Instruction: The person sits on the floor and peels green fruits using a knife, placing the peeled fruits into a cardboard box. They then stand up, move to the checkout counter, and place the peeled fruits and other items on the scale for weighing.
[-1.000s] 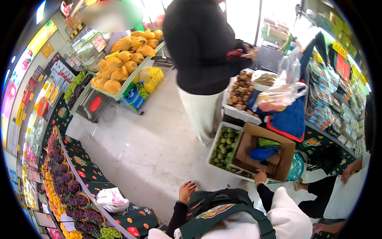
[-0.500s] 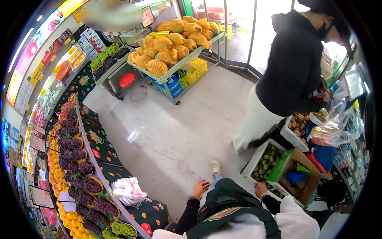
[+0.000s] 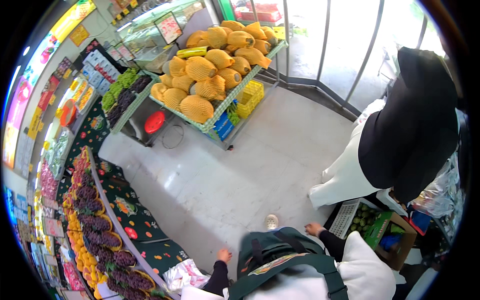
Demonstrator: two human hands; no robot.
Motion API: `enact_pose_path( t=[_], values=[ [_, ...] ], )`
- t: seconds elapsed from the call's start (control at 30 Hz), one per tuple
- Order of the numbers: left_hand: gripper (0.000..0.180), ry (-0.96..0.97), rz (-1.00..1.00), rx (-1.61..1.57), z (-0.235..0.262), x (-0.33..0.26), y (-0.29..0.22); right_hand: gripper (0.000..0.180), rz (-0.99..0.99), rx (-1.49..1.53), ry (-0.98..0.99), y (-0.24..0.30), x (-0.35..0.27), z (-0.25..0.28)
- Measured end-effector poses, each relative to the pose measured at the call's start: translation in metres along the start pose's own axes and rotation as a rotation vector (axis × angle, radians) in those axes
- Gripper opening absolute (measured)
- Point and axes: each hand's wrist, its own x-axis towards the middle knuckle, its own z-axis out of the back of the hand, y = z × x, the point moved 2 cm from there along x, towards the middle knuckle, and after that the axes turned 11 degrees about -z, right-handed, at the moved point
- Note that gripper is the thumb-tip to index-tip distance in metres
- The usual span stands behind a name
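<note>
My left hand (image 3: 224, 255) hangs low beside my dark green apron (image 3: 272, 260), holding nothing I can see, its fingers loosely apart. It is nearest to a bundle of white plastic bags (image 3: 186, 276) at the edge of the fruit display. On the other side, my right hand (image 3: 314, 229) reaches out over the floor with bare, slightly spread fingers. A white crate of green fruit (image 3: 346, 219) stands to its right, apart from it. One of my pale clog shoes (image 3: 271, 222) shows between the hands.
Purple grapes (image 3: 102, 222) and yellow fruit line the curved display at left. Ahead, a table carries net-wrapped orange fruit (image 3: 201, 68), with a yellow crate (image 3: 249, 99) below. A person in black and white (image 3: 400, 135) stands at right near an open carton (image 3: 400, 250).
My view has shifted forward across the floor. Both hands have swung, the left lower and leftward, the right a little up and leftward. The other person has turned further away.
</note>
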Motion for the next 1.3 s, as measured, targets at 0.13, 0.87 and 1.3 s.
enact_pose_path(
  t=[0.13,0.87,1.3],
  values=[
    [0.021,-0.159,0.158,0.141,-0.022,-0.009,-0.032,0.031,-0.043,0.195,-0.049,0.121,0.014,0.058],
    [0.022,0.367,-0.367,0.628,-0.374,0.484,-0.668,0.031,-0.145,0.254,-0.324,0.270,0.213,0.266],
    [0.023,0.686,-0.160,1.130,-0.621,0.498,-0.688,0.027,-0.620,0.689,-0.623,0.126,0.251,0.511]
  ],
)
